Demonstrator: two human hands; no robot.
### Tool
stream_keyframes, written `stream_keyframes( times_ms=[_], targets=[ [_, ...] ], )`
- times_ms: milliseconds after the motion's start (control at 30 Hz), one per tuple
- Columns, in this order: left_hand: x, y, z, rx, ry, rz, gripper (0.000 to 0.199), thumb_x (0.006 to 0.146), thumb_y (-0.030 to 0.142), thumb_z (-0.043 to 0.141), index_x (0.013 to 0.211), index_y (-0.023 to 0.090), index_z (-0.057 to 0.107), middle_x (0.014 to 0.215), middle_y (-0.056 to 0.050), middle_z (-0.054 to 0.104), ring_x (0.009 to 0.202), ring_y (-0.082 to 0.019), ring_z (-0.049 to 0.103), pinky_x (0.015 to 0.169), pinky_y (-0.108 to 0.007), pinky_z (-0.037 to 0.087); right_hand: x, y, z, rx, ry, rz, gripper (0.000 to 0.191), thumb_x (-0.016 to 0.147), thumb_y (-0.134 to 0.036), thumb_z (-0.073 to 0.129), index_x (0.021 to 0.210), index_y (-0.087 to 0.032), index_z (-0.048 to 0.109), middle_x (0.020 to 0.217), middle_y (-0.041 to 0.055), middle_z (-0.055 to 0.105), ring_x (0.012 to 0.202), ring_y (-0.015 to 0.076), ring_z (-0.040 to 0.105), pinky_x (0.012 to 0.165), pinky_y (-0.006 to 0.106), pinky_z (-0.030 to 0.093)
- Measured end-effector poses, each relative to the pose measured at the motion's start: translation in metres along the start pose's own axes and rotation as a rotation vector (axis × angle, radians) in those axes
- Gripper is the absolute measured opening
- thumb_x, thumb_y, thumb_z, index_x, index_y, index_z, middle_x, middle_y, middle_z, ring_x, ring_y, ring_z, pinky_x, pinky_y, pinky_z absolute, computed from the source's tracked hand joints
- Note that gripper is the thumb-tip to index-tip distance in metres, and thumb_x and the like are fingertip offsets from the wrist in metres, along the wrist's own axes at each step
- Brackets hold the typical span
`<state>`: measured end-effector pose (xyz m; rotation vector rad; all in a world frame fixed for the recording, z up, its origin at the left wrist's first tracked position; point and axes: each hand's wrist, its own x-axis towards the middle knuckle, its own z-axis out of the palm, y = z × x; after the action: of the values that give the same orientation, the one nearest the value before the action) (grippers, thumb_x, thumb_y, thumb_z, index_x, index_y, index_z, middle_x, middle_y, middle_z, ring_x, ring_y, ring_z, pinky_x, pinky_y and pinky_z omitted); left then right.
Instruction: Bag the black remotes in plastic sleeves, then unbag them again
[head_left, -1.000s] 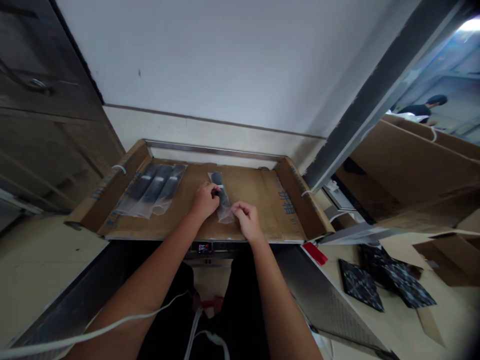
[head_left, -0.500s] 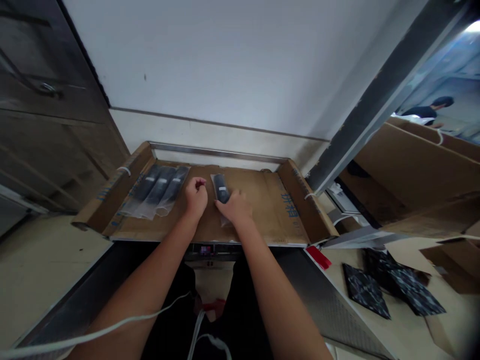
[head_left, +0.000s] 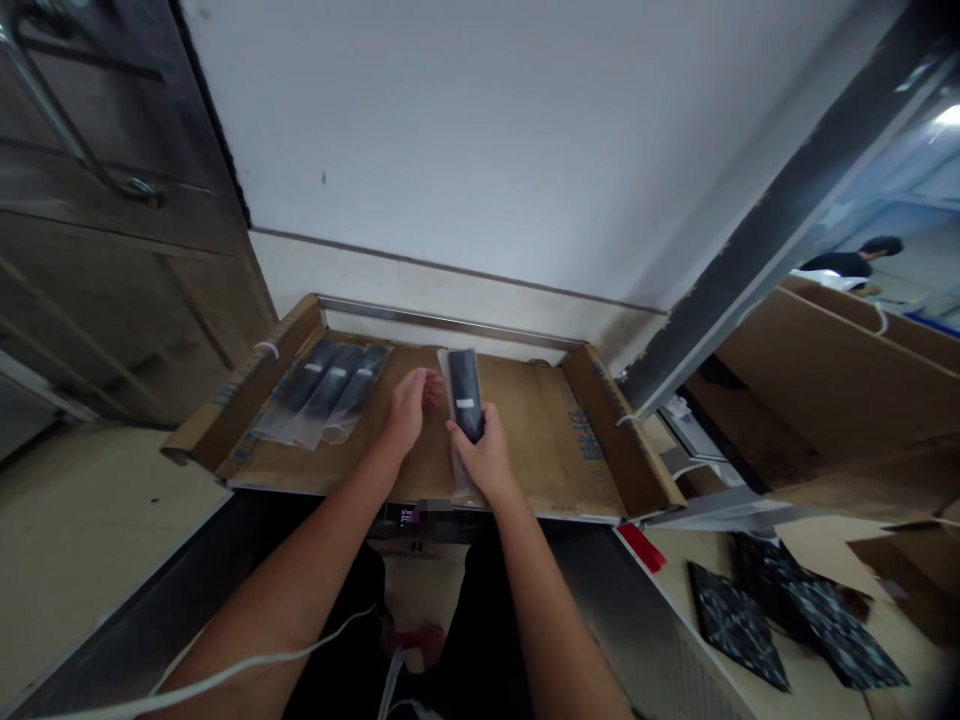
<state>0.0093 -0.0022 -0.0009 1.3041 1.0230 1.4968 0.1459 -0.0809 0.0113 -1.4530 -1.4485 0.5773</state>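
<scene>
The right hand (head_left: 484, 450) pinches the lower part of a clear bag (head_left: 446, 375), thumb on the near left side and fingers around the right, and inside that bag lies a long dark item (head_left: 466, 378) with a white band (head_left: 466, 403) across it. The bag is over the middle of a shallow cardboard tray (head_left: 540, 430), its top end pointing toward the wall (head_left: 465, 140); whether its lower end touches the tray floor I cannot tell. The left hand (head_left: 409, 405) is just left of the bag, open and loosely curved with its fingers held close together and pointing toward it (whether the fingertips touch the plastic is too blurred to tell). At the left end of the tray, three bagged dark items (head_left: 334, 390) lie side by side at a slant, partly overlapping, each with a pale band and a stretch of clear plastic beyond its lower end. The tray has raised cardboard sides at left and right, a white tie (head_left: 266, 348) through the left one and another tie (head_left: 626, 420) through the right, and blue lettering (head_left: 585, 433) on the floor near the right side. Beyond it at right stands a large carton (head_left: 847, 390), its contents hidden from here, while dark patterned pieces (head_left: 806, 610) lie on the floor near an open brown box (head_left: 911, 575).
</scene>
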Motion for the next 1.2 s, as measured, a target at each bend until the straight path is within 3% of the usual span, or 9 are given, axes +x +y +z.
stream_keyframes(
  times_ms=[67,133,367,600,733,833,967,1067,1200],
  targets=[
    [-0.012,0.006,0.002,0.094,-0.216,0.153,0.035,0.094,0.049,0.044,0.093,0.018,0.061,0.082,-0.005,0.065,0.072,-0.018,0.06,0.066,-0.03,0.048,-0.01,0.001,-0.001,0.094,0.022,-0.024,0.031,0.078,-0.043,0.069,0.093,-0.021,0.053,0.077,-0.0015,0.058,0.069,0.0164,0.053,0.065,0.027,0.045],
    [-0.023,0.011,0.004,0.267,-0.327,0.31,0.03,0.089,0.048,0.055,0.088,0.018,0.06,0.077,-0.003,0.061,0.07,-0.017,0.057,0.068,-0.03,0.047,-0.013,0.004,0.0,0.154,0.022,-0.045,0.026,0.079,-0.039,0.067,0.094,-0.021,0.056,0.081,0.0001,0.06,0.073,0.0173,0.055,0.067,0.028,0.046],
    [-0.036,0.02,0.01,0.496,-0.388,0.512,0.031,0.08,0.047,0.062,0.09,0.018,0.062,0.089,-0.011,0.066,0.089,-0.028,0.064,0.085,-0.041,0.049,-0.01,0.012,0.003,0.235,-0.01,-0.104,0.022,0.078,-0.028,0.059,0.099,-0.02,0.061,0.088,0.0032,0.067,0.08,0.0195,0.061,0.074,0.031,0.05],
    [-0.035,0.022,0.01,0.489,-0.433,0.5,0.036,0.077,0.047,0.066,0.096,0.018,0.062,0.099,-0.014,0.067,0.102,-0.031,0.064,0.094,-0.046,0.049,-0.012,0.014,0.002,0.23,-0.013,-0.098,0.02,0.08,-0.031,0.061,0.097,-0.02,0.06,0.087,0.0032,0.067,0.076,0.0189,0.06,0.072,0.031,0.05],
    [-0.036,0.021,0.011,0.466,-0.384,0.474,0.033,0.078,0.048,0.065,0.09,0.018,0.06,0.086,-0.01,0.065,0.087,-0.027,0.064,0.083,-0.042,0.051,-0.012,0.016,0.003,0.21,0.007,-0.077,0.023,0.079,-0.029,0.062,0.1,-0.02,0.06,0.088,0.0034,0.068,0.077,0.0192,0.061,0.072,0.031,0.05],
    [-0.036,0.019,0.015,0.427,-0.31,0.378,0.03,0.08,0.046,0.065,0.087,0.018,0.06,0.079,-0.005,0.062,0.074,-0.02,0.059,0.072,-0.035,0.048,-0.012,0.013,0.002,0.168,0.007,-0.042,0.024,0.078,-0.029,0.064,0.101,-0.02,0.062,0.087,0.0028,0.068,0.078,0.019,0.061,0.072,0.03,0.05],
    [-0.031,0.015,0.024,0.229,-0.213,0.056,0.031,0.075,0.047,0.069,0.073,0.017,0.061,0.067,-0.001,0.059,0.063,-0.015,0.055,0.06,-0.028,0.043,-0.011,0.006,0.001,0.137,-0.058,-0.026,0.03,0.074,-0.03,0.07,0.102,-0.02,0.063,0.087,0.0011,0.068,0.078,0.0178,0.06,0.072,0.03,0.05],
    [-0.025,0.015,0.025,0.002,-0.17,-0.181,0.033,0.071,0.047,0.073,0.075,0.015,0.066,0.071,-0.003,0.066,0.065,-0.016,0.06,0.063,-0.028,0.048,-0.009,0.005,0.002,0.257,-0.087,-0.004,0.032,0.076,-0.034,0.071,0.103,-0.02,0.063,0.09,0.0023,0.067,0.08,0.0173,0.061,0.074,0.03,0.052],
    [-0.01,0.02,0.01,-0.185,-0.137,-0.412,0.039,0.071,0.053,0.074,0.08,0.015,0.064,0.075,-0.005,0.07,0.061,-0.016,0.064,0.059,-0.029,0.052,-0.006,0.01,0.004,0.478,0.007,0.137,0.037,0.079,-0.045,0.069,0.105,-0.021,0.057,0.092,0.0038,0.064,0.077,0.0171,0.061,0.056,0.026,0.052]
  ],
)
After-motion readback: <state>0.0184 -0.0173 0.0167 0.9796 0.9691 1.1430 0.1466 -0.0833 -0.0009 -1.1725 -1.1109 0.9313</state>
